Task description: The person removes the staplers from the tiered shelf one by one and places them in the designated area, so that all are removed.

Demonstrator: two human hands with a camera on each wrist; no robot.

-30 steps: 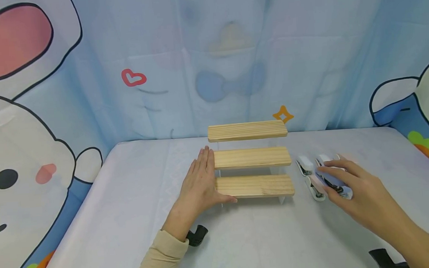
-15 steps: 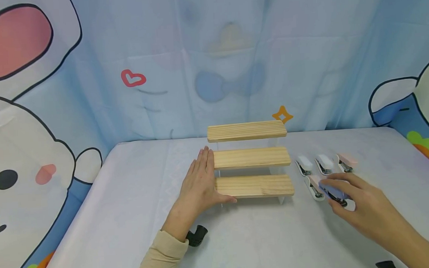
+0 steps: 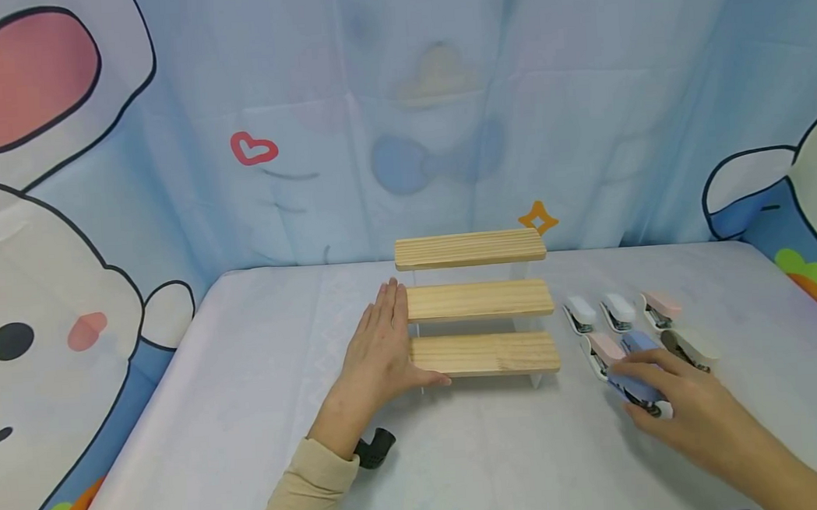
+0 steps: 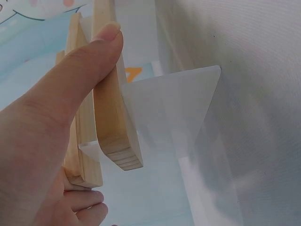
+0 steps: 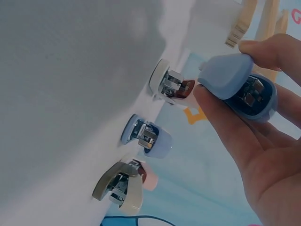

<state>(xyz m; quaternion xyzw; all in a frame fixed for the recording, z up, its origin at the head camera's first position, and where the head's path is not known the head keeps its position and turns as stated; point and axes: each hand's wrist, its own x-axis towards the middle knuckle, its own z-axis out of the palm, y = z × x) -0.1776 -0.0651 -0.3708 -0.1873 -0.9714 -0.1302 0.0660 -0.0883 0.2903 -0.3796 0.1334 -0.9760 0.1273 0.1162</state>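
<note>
My left hand (image 3: 379, 346) lies along the left end of a three-tier wooden shelf (image 3: 480, 301), its fingers straight. In the left wrist view, the thumb (image 4: 80, 70) presses against the lowest board (image 4: 110, 113), and fingertips show by the middle board's end. A blue mini stapler (image 5: 225, 75) is pinched between the thumb and fingers of my right hand (image 3: 678, 406), tilted above the near side of a stapler group. Beside it are a pink stapler (image 3: 604, 348), another blue stapler (image 3: 638, 341), partly covered by the hand, and a cream stapler (image 3: 695, 348).
Behind these stand two white staplers (image 3: 581, 313) and a second pink stapler (image 3: 661, 308), right of the shelf. Clear side supports (image 4: 174, 103) carry the boards. A white cloth (image 3: 505, 460) covers the table, and a printed blue curtain (image 3: 443, 128) hangs at the back.
My right hand has drawn the blue stapler toward the near side, away from the group, uncovering the other blue, the cream and the rear pink ones. The left hand stays on the shelf.
</note>
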